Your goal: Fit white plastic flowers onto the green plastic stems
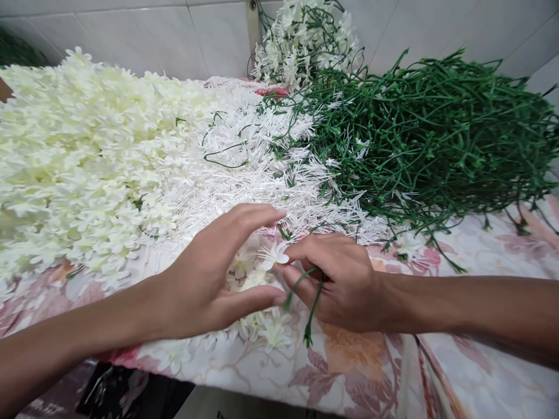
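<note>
My right hand [345,282] is closed in a pinch around a thin green plastic stem [311,308], with a small white flower [273,254] at its fingertips. My left hand [218,273] is curved with fingers apart, cupped over a small cluster of cream petals [257,329] lying on the cloth, thumb tip close to the right hand's fingers. Both hands rest near the front edge of the table.
A big heap of cream artificial flowers [87,157] fills the left. White spiky stamen pieces [262,169] lie in the middle. A pile of bare green stems [428,134] covers the right. A flowered tablecloth [471,372] covers the table; a tiled wall [174,35] stands behind.
</note>
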`<action>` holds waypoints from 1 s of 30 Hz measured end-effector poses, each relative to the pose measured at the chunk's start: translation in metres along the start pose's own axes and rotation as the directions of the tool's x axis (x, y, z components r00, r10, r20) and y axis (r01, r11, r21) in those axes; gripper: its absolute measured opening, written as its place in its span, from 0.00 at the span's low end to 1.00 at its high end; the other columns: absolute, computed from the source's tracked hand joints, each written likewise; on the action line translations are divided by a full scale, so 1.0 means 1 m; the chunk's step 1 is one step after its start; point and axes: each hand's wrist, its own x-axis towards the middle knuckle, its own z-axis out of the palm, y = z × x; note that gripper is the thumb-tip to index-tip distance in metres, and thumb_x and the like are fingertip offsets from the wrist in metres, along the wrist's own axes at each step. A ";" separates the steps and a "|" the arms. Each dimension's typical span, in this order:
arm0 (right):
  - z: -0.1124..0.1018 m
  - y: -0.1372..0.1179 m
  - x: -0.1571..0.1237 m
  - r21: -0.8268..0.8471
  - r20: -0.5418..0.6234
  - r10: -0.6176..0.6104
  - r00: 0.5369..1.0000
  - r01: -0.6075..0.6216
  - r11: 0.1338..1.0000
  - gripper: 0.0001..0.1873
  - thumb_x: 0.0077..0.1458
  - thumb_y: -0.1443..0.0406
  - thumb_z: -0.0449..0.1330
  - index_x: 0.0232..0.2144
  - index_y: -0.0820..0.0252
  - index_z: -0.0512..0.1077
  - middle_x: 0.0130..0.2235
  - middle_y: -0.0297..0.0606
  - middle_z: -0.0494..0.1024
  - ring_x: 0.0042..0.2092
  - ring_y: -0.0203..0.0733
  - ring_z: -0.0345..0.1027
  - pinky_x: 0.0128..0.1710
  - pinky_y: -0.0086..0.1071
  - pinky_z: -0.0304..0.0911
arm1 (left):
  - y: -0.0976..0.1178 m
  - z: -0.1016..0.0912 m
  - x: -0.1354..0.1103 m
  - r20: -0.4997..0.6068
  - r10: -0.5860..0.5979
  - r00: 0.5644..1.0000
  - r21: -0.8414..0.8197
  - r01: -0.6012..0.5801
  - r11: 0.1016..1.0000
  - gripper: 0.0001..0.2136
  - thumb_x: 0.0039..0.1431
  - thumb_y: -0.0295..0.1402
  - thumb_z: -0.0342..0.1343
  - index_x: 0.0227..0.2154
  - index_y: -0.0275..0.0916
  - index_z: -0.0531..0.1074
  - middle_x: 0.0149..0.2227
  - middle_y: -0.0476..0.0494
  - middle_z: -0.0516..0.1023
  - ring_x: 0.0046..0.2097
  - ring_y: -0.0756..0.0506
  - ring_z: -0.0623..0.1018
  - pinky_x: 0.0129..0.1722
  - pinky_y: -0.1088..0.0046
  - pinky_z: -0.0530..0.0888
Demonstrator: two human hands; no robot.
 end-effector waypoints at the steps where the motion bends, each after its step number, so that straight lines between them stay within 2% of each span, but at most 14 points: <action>1: 0.000 0.000 0.000 0.011 -0.001 -0.010 1.000 0.010 1.000 0.04 0.53 0.74 0.57 0.30 0.62 0.67 0.21 0.27 0.67 0.21 0.30 0.58 0.24 0.27 0.56 | 0.000 0.001 0.001 0.033 -0.007 0.999 0.014 0.007 1.000 0.22 0.60 0.38 0.59 0.55 0.39 0.62 0.53 0.37 0.71 0.54 0.39 0.70 0.52 0.64 0.67; 4: 0.000 0.001 0.000 0.038 0.003 -0.012 1.000 0.012 0.999 0.04 0.55 0.73 0.55 0.31 0.61 0.66 0.21 0.27 0.68 0.21 0.30 0.60 0.24 0.27 0.56 | 0.000 0.001 0.003 0.092 -0.065 0.994 -0.012 0.067 0.998 0.09 0.62 0.34 0.56 0.44 0.40 0.70 0.43 0.43 0.77 0.45 0.43 0.75 0.44 0.68 0.69; 6: 0.000 0.000 0.001 0.030 0.019 -0.005 1.000 0.004 1.000 0.05 0.55 0.73 0.54 0.30 0.60 0.66 0.20 0.26 0.66 0.21 0.30 0.59 0.23 0.26 0.55 | 0.001 0.000 0.003 0.091 -0.131 0.987 -0.099 0.140 0.985 0.05 0.62 0.33 0.56 0.40 0.40 0.72 0.38 0.46 0.78 0.40 0.46 0.76 0.39 0.72 0.70; 10: -0.002 -0.003 0.002 -0.004 0.027 0.031 0.999 -0.031 1.000 0.05 0.54 0.73 0.54 0.32 0.60 0.65 0.20 0.25 0.63 0.19 0.29 0.54 0.21 0.25 0.52 | 0.000 -0.002 0.003 0.044 -0.220 0.974 -0.218 0.224 0.950 0.04 0.61 0.31 0.57 0.32 0.39 0.75 0.32 0.48 0.79 0.34 0.48 0.77 0.33 0.75 0.71; 14: -0.003 -0.006 0.003 -0.032 0.029 0.163 0.986 -0.162 0.986 0.10 0.55 0.70 0.56 0.41 0.62 0.63 0.24 0.25 0.62 0.19 0.28 0.52 0.19 0.25 0.50 | -0.003 -0.002 0.003 -0.041 -0.292 0.956 -0.250 0.273 0.929 0.04 0.60 0.32 0.57 0.31 0.38 0.75 0.29 0.47 0.79 0.30 0.48 0.77 0.29 0.75 0.70; 17: -0.004 -0.006 0.003 0.001 0.083 0.180 0.980 -0.181 0.983 0.19 0.58 0.60 0.58 0.46 0.65 0.59 0.25 0.26 0.59 0.20 0.30 0.53 0.18 0.27 0.49 | -0.004 -0.001 0.005 -0.076 -0.320 0.945 -0.281 0.287 0.916 0.05 0.60 0.32 0.57 0.31 0.38 0.73 0.29 0.48 0.77 0.30 0.49 0.76 0.29 0.76 0.69; 21: -0.005 -0.004 0.004 0.006 0.061 0.128 0.990 -0.128 0.992 0.31 0.61 0.43 0.47 0.48 0.66 0.56 0.28 0.30 0.59 0.21 0.31 0.51 0.19 0.28 0.50 | -0.004 -0.001 0.007 -0.088 -0.336 0.938 -0.298 0.298 0.907 0.05 0.61 0.33 0.57 0.31 0.38 0.72 0.29 0.48 0.76 0.31 0.49 0.75 0.30 0.76 0.69; 23: -0.005 -0.002 0.005 0.016 0.071 0.125 0.990 -0.127 0.992 0.31 0.62 0.42 0.43 0.46 0.65 0.60 0.27 0.30 0.60 0.21 0.31 0.52 0.19 0.28 0.51 | -0.005 -0.002 0.007 -0.087 -0.346 0.934 -0.310 0.305 0.900 0.05 0.61 0.33 0.56 0.31 0.38 0.72 0.28 0.48 0.75 0.31 0.49 0.74 0.30 0.75 0.69; 26: -0.005 0.000 0.006 0.088 0.096 0.114 0.989 -0.123 0.989 0.27 0.66 0.47 0.42 0.33 0.63 0.66 0.22 0.28 0.60 0.20 0.29 0.51 0.21 0.26 0.50 | -0.006 -0.002 0.006 -0.110 -0.346 0.932 -0.323 0.296 0.899 0.06 0.61 0.33 0.56 0.31 0.38 0.72 0.28 0.49 0.74 0.31 0.49 0.74 0.30 0.75 0.69; 30: -0.003 0.002 0.005 0.049 0.077 0.105 0.992 -0.109 0.993 0.30 0.67 0.53 0.46 0.17 0.62 0.59 0.18 0.28 0.56 0.20 0.28 0.47 0.22 0.28 0.45 | -0.010 0.001 0.005 -0.167 -0.306 0.937 -0.310 0.245 0.919 0.05 0.62 0.33 0.56 0.32 0.38 0.72 0.31 0.47 0.75 0.32 0.49 0.74 0.31 0.74 0.68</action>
